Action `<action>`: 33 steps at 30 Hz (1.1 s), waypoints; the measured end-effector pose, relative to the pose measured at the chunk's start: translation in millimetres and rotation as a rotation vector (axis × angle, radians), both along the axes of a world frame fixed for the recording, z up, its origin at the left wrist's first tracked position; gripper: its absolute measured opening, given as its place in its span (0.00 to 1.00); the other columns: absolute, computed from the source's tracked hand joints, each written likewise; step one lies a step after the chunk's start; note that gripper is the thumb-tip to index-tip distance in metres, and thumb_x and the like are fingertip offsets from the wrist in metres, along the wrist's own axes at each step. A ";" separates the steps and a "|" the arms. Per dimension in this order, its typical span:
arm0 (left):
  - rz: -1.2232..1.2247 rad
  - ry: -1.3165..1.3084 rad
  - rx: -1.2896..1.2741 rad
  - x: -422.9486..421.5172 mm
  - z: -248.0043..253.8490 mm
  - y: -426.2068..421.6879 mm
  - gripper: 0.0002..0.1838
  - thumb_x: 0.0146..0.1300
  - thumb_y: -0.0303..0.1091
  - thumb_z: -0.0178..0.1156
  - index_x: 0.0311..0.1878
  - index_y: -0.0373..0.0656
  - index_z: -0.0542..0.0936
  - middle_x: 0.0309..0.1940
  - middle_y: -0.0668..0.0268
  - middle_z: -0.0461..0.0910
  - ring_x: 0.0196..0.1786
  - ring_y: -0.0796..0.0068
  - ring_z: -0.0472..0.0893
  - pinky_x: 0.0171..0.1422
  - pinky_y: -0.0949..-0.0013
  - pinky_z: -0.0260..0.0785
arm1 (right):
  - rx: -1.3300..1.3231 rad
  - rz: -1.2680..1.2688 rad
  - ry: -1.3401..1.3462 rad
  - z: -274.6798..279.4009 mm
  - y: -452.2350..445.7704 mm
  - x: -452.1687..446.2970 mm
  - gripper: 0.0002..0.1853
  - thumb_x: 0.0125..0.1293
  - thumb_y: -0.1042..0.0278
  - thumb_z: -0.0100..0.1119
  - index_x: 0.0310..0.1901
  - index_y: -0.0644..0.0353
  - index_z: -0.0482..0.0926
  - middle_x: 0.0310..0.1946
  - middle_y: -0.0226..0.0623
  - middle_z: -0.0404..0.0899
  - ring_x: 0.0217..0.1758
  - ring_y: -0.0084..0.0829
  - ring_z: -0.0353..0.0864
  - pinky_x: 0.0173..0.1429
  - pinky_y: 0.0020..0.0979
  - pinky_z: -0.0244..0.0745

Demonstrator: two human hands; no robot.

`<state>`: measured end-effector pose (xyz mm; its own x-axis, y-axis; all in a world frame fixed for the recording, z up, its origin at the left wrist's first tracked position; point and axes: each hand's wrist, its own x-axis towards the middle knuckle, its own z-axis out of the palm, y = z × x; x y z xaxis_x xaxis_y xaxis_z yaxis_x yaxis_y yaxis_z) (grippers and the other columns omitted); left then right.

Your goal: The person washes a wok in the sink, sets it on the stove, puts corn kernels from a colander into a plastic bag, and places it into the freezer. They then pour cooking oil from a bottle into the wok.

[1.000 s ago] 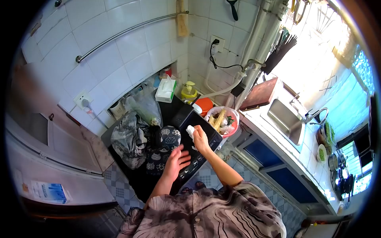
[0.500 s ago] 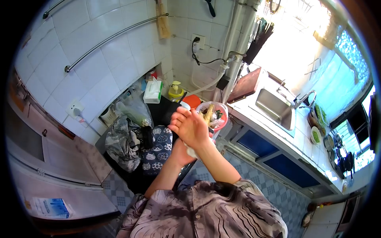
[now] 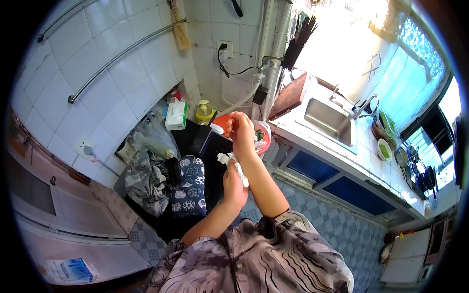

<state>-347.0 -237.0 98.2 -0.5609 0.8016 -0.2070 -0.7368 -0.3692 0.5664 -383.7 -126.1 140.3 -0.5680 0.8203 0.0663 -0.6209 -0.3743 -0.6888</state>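
My left hand is closed on a crumpled white tissue and presses it against my right wrist and lower forearm. Raised above it, my right hand holds nothing; its fingers are loosely bent. Behind the hands is a pink bin with a plastic liner and waste inside, partly hidden by my right hand. On the black surface to the left stand a tissue box, a yellow pump bottle and a black box. A dark pouch with white patterns lies nearer to me.
A camouflage cloth and a clear plastic bag lie at the left. Along the right runs a tiled counter with a steel sink, a cutting board and a bowl of green vegetables. A metal rail crosses the left wall.
My right hand has turned, and its fingers have gone from spread to bent. The left hand has slid out from behind the right wrist, showing more of the tissue. The view has shifted slightly.
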 end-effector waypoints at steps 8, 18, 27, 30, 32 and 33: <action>0.556 1.715 -0.100 -6.5 26.0 8.5 0.16 0.62 0.35 0.48 0.49 0.36 0.72 0.53 0.52 0.69 0.61 0.50 0.62 0.64 0.54 0.52 | -0.105 -0.226 -0.207 -22.0 12.1 -13.9 0.07 0.61 0.66 0.49 0.36 0.59 0.71 0.20 0.28 0.71 0.16 0.17 0.65 0.17 0.20 0.63; 0.146 2.073 0.170 -5.8 22.6 -6.5 0.14 0.48 0.35 0.59 0.38 0.39 0.75 0.45 0.59 0.73 0.57 0.55 0.68 0.62 0.53 0.58 | 1.370 -0.396 -0.947 -47.2 -7.9 -19.8 0.10 0.51 0.70 0.56 0.36 0.59 0.70 0.29 0.43 0.73 0.30 0.42 0.75 0.36 0.38 0.72; 0.266 1.725 -0.158 -75.0 16.5 -3.2 0.10 0.54 0.34 0.54 0.33 0.35 0.75 0.33 0.54 0.75 0.39 0.54 0.75 0.46 0.58 0.67 | 2.043 0.165 -0.965 -177.7 12.2 -36.4 0.07 0.52 0.65 0.54 0.34 0.50 0.74 0.32 0.30 0.71 0.40 0.33 0.71 0.42 0.38 0.67; 0.121 1.632 -0.163 -74.0 19.4 -5.8 0.09 0.54 0.33 0.54 0.31 0.35 0.75 0.30 0.56 0.75 0.35 0.55 0.74 0.41 0.58 0.66 | 2.190 0.137 -1.200 -196.1 -4.5 -50.0 0.06 0.53 0.64 0.53 0.34 0.50 0.74 0.32 0.29 0.71 0.40 0.32 0.71 0.43 0.38 0.66; 0.166 1.880 -0.157 -60.0 32.7 -6.7 0.09 0.54 0.34 0.54 0.29 0.36 0.75 0.27 0.56 0.75 0.33 0.56 0.74 0.40 0.59 0.66 | 2.378 -0.115 -1.910 -187.3 -31.9 -69.0 0.08 0.52 0.62 0.54 0.32 0.54 0.75 0.31 0.30 0.72 0.41 0.31 0.71 0.42 0.36 0.66; 0.173 1.885 -0.050 -47.3 36.5 -4.4 0.09 0.53 0.35 0.55 0.28 0.38 0.75 0.27 0.56 0.74 0.33 0.57 0.74 0.40 0.59 0.65 | 2.404 -0.153 -1.841 -175.1 -34.2 -59.9 0.08 0.52 0.62 0.54 0.32 0.54 0.75 0.31 0.30 0.73 0.41 0.30 0.71 0.43 0.36 0.65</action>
